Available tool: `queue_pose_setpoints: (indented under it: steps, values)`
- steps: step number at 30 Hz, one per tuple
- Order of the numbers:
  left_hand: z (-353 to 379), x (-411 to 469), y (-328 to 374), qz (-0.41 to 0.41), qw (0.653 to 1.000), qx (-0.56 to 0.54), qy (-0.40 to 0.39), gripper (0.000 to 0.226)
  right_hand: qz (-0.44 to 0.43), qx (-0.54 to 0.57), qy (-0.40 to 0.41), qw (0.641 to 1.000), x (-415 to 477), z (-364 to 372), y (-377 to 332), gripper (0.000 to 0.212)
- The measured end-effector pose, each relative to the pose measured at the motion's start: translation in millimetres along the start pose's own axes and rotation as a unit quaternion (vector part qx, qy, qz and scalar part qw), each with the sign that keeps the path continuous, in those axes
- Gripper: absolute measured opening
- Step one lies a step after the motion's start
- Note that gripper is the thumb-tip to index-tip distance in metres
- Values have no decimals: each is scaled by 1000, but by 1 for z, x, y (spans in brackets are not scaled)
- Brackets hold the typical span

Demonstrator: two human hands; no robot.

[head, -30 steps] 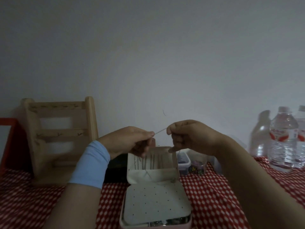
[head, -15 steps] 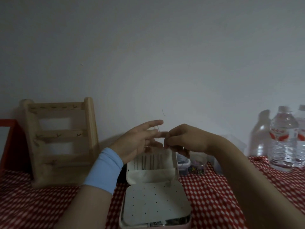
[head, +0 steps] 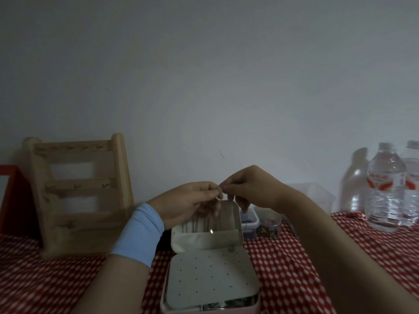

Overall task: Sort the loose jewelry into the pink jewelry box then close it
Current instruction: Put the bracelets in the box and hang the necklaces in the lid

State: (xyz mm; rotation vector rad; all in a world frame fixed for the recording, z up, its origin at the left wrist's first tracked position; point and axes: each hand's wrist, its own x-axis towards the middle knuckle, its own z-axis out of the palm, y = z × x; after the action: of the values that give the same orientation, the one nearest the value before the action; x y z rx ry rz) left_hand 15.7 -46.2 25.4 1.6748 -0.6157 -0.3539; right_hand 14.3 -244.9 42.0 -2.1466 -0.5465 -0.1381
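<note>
The pink jewelry box [head: 210, 311] lies open at the bottom centre, its pale perforated insert facing up. Its lid [head: 235, 225] stands upright behind, with several thin chains hanging inside and a pouch across its lower half. Above the lid's top edge my left hand [head: 192, 202] and my right hand [head: 247, 189] meet fingertip to fingertip. Both pinch a very fine chain [head: 218, 197], which droops from the fingertips into the lid with a small shiny pendant [head: 212, 232] at its low end. A light blue band wraps my left wrist.
A wooden jewelry rack [head: 79, 196] stands at the left on the red-and-white checked cloth [head: 294, 268]. Small clear containers of beads [head: 268, 225] sit right behind the lid. Two water bottles [head: 385, 189] stand at the far right. A red frame edge [head: 9, 175] shows at far left.
My hands, apart with the chain stretched between them a second ago, came together. My left fingers, spread half a second ago, have curled back onto the chain above the lid.
</note>
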Motion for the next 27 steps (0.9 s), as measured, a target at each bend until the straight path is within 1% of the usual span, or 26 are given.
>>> queue_pose_setpoints:
  steps: [3, 5, 7, 10, 13, 15, 17, 19, 21, 25, 26, 27]
  values:
    - [-2, -2, 1, 0, 999, -52, -14, 13, -5, 85, -57, 995, -4, 2, -3, 22]
    - [-4, -2, 1, -2, 998, -61, -16, 14, -11, 91, -80, 993, -6, 2, -4, 20]
    - [-8, -3, 0, -4, 998, -66, -22, 15, -14, 81, -81, 993, -6, 2, -4, 18]
    - [-11, -3, -1, -1, 996, -83, -25, 21, -2, 114, -94, 989, -6, 0, -1, 20]
    - [-12, -1, -3, -17, 995, -99, -18, 23, 17, 174, -139, 975, -5, -2, 2, 25]
    - [-11, 0, -6, -39, 990, -133, -16, 21, 31, 220, -159, 962, -5, -2, 4, 20]
    - [-10, 1, -9, -52, 985, -165, -17, 23, 46, 266, -170, 948, -4, 1, 6, 18]
    - [-7, 2, -12, -53, 979, -193, -24, 24, 59, 284, -163, 943, -2, 4, 10, 19]
    - [-5, 3, -13, -38, 976, -212, -23, 22, 87, 274, -143, 947, 0, 5, 14, 22]
    - [-2, 9, -13, 1, 960, -279, 35, 19, 142, 244, -87, 955, 3, 4, 21, 26]
    - [-1, 12, -14, -3, 963, -265, 54, 17, 147, 232, -73, 959, 3, 2, 21, 26]
    - [0, 14, -15, -15, 971, -226, 74, 16, 152, 215, -59, 963, 3, 0, 22, 27]
